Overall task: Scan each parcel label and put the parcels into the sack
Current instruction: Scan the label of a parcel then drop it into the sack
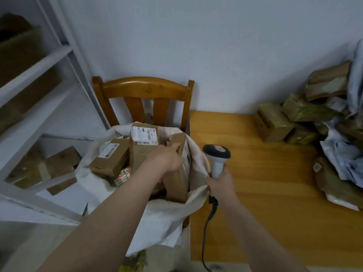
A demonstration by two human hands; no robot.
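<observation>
1. Cardboard, brown and stiff: that's the parcel [176, 181] in play, standing on end inside the mouth of the white sack [167, 216], hard against its right-hand wall
2. Left hand [167, 158] has it by the top edge, fingers [175, 147] curled over the rim and the palm pressed on the broad face. It's a rigid box and looks light enough for one hand, so a grip across that top edge is the sensible hold
3. Right hand [220, 183] is wrapped round the handle of the scanner [217, 154], head up, cable trailing down. It seems to be pinching the sack's rim as well, though the blur makes that hard to call
4. Already in the sack: a labelled box [144, 138] upright at the back, and a smaller box [110, 158] tilted just beside it on the left
5. The sack is soft cloth slumped on the chair [143, 85], so its mouth wants holding open
6. More to come: a heap of parcels [294, 118] on the table [255, 173], far right, well apart from the sack
</observation>
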